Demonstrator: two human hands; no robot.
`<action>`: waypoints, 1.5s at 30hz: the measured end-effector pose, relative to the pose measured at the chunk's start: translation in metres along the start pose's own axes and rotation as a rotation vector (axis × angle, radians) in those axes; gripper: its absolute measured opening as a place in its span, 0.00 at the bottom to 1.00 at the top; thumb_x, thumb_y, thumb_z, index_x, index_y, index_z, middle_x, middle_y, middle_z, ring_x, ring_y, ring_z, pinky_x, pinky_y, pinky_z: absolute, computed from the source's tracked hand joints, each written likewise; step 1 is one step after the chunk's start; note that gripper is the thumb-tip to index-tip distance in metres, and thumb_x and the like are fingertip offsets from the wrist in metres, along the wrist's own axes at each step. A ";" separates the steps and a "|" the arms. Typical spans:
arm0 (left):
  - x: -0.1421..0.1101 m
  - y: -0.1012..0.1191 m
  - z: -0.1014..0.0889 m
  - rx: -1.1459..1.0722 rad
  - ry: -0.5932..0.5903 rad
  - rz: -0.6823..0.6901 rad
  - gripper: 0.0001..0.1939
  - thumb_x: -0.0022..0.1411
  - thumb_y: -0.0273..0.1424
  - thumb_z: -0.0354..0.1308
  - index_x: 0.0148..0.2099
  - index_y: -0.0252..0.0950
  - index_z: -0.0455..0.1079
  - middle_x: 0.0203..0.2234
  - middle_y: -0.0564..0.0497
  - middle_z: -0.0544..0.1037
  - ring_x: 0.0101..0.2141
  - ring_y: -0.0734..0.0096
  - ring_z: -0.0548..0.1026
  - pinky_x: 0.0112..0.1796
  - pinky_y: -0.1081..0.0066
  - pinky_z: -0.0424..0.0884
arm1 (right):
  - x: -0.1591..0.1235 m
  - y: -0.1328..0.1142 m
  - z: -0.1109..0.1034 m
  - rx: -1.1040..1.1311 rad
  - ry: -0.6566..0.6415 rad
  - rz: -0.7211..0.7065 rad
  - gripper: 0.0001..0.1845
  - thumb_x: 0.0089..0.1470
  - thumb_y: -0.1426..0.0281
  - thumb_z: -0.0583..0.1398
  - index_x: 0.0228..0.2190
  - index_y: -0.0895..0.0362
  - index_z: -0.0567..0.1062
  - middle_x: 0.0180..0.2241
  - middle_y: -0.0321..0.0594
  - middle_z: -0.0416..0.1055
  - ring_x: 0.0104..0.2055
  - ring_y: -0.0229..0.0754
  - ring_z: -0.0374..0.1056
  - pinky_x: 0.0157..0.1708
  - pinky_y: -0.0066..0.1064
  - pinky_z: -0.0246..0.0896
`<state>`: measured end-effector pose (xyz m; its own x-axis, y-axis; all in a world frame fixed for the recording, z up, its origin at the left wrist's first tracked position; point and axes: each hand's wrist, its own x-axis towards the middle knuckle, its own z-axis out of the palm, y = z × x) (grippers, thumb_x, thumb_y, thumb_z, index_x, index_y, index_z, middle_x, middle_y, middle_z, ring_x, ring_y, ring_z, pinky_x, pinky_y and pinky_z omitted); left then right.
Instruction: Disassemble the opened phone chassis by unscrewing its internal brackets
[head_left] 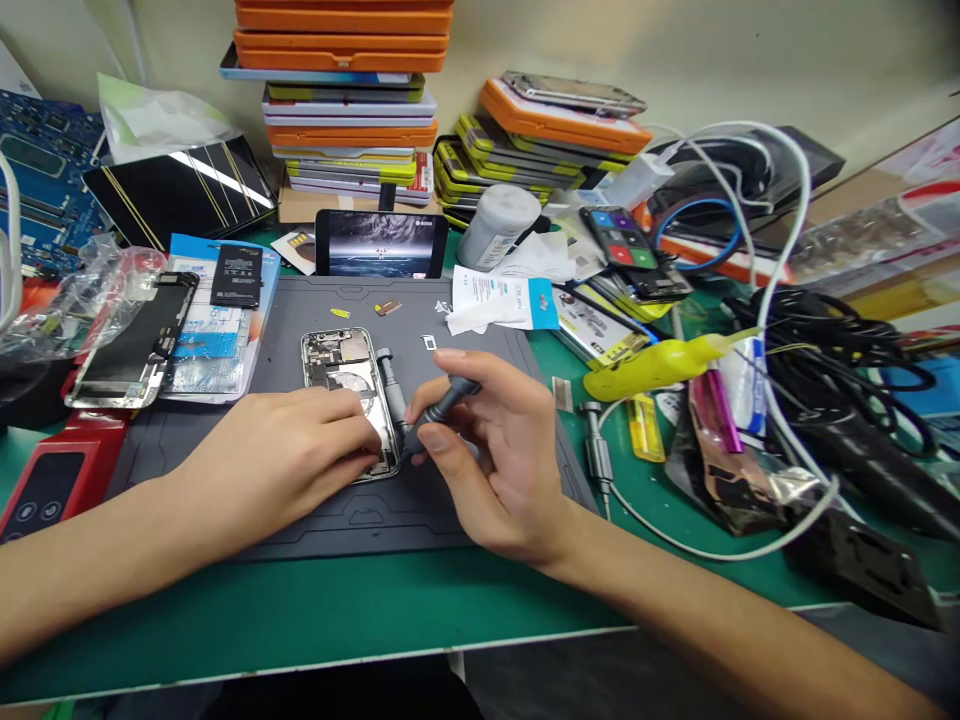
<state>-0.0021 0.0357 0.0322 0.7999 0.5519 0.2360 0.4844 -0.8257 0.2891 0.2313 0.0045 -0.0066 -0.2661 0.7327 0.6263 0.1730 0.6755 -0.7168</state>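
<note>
An opened phone point(352, 362) lies on the grey mat with its inner parts exposed. My left hand point(300, 440) is closed at its lower end, bent fingertips touching the lower right part of the housing. What lies under those fingers is hidden. In my right hand point(502, 450) a grey screwdriver point(450, 400) is pinched between thumb and fingers, tilted, its lower end beside the phone's lower right edge. A second grey screwdriver point(390, 382) lies along the phone's right side. Above my right hand sits a small SIM tray point(429, 342).
Behind the mat point(450, 530) a lit phone point(381, 245) leans upright. A detached screen point(139, 340) and a battery point(236, 275) lie left. Right are a yellow bottle point(652, 368), another screwdriver point(598, 450) and a looping white cable point(720, 553). Stacked orange cases point(341, 50) stand at the back.
</note>
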 end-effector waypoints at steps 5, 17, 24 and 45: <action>-0.001 0.001 -0.001 0.081 0.020 0.050 0.16 0.83 0.33 0.47 0.44 0.38 0.74 0.36 0.54 0.80 0.31 0.69 0.78 0.30 0.67 0.67 | -0.001 0.003 0.001 -0.028 -0.041 -0.085 0.34 0.69 0.81 0.57 0.71 0.52 0.58 0.53 0.48 0.72 0.47 0.42 0.76 0.47 0.39 0.82; -0.004 0.001 0.002 0.132 0.026 0.096 0.13 0.82 0.31 0.47 0.51 0.38 0.73 0.44 0.51 0.83 0.35 0.67 0.81 0.34 0.66 0.71 | 0.001 0.004 0.000 -0.131 -0.086 -0.173 0.35 0.68 0.82 0.57 0.71 0.54 0.57 0.58 0.54 0.76 0.59 0.48 0.77 0.50 0.41 0.83; -0.003 0.002 0.001 0.139 0.038 0.106 0.16 0.81 0.30 0.46 0.43 0.37 0.74 0.36 0.50 0.80 0.32 0.66 0.78 0.32 0.67 0.70 | 0.012 0.002 -0.005 -0.305 -0.079 -0.346 0.26 0.64 0.76 0.66 0.61 0.56 0.70 0.40 0.44 0.83 0.38 0.43 0.80 0.37 0.32 0.80; -0.001 0.002 -0.001 0.174 0.059 0.130 0.17 0.82 0.30 0.47 0.43 0.37 0.75 0.36 0.51 0.81 0.29 0.68 0.76 0.29 0.66 0.67 | 0.012 0.003 -0.012 -0.242 -0.122 -0.381 0.34 0.61 0.81 0.56 0.67 0.56 0.65 0.52 0.50 0.81 0.56 0.46 0.80 0.50 0.40 0.84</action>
<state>-0.0025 0.0335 0.0334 0.8401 0.4407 0.3163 0.4362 -0.8954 0.0892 0.2397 0.0165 0.0026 -0.4608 0.4236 0.7799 0.2538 0.9049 -0.3416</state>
